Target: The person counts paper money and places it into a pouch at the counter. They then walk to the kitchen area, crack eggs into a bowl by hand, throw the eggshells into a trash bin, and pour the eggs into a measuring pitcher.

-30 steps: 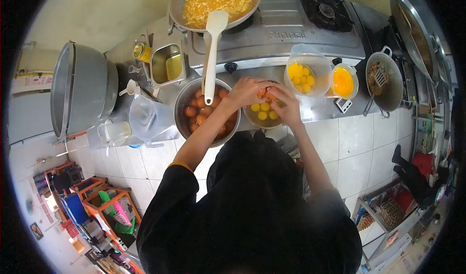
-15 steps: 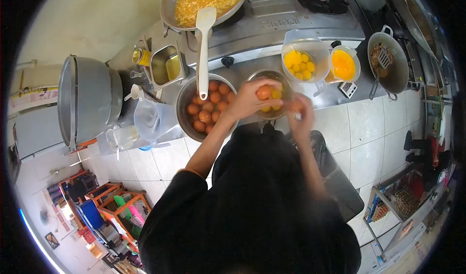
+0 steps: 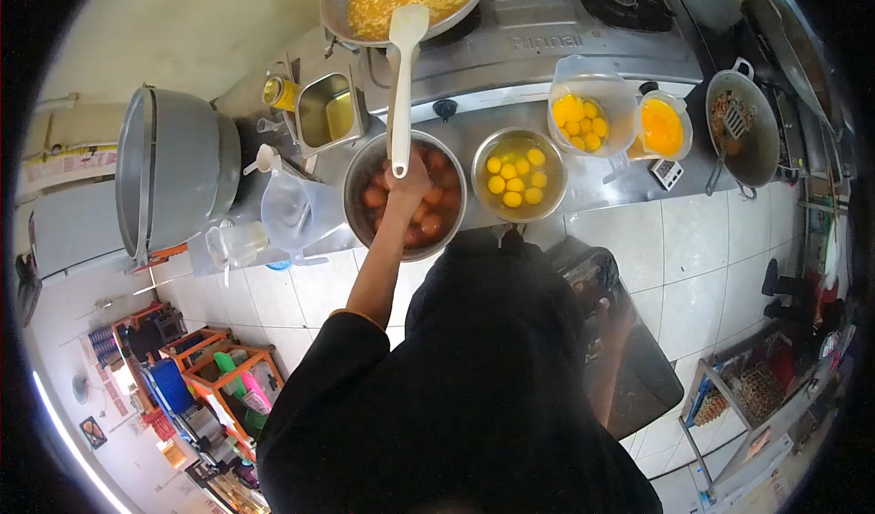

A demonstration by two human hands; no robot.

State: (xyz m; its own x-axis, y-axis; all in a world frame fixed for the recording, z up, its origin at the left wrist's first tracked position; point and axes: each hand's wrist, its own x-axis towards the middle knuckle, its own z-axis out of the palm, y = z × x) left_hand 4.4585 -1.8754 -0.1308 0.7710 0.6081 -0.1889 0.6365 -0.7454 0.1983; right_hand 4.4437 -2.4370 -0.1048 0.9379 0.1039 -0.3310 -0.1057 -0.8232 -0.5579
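My left hand (image 3: 412, 184) reaches into a metal bowl (image 3: 351, 218) of brown eggs (image 3: 431, 224). A spatula handle passes over its fingers, so I cannot see whether they grip an egg. Just right of that bowl stands a smaller metal bowl (image 3: 558, 200) with several yolks (image 3: 513, 184) in clear egg white. My right hand (image 3: 594, 309) is a smear of motion, low over the black bin (image 3: 643, 354) at my right side; its fingers do not show clearly.
A white spatula (image 3: 402, 104) juts from a pan (image 3: 334, 13) of egg mixture on the stove. Right: a jug of yolks (image 3: 597, 86), a jug of beaten egg (image 3: 663, 127), a timer (image 3: 668, 174), a wok (image 3: 766, 136). Left: a metal container (image 3: 330, 118), plastic jug (image 3: 287, 213), large pot (image 3: 173, 177).
My left hand has moved from over the yolk bowl leftward into the egg bowl. My right hand has left the yolk bowl and dropped down to the bin. The view has shifted slightly.
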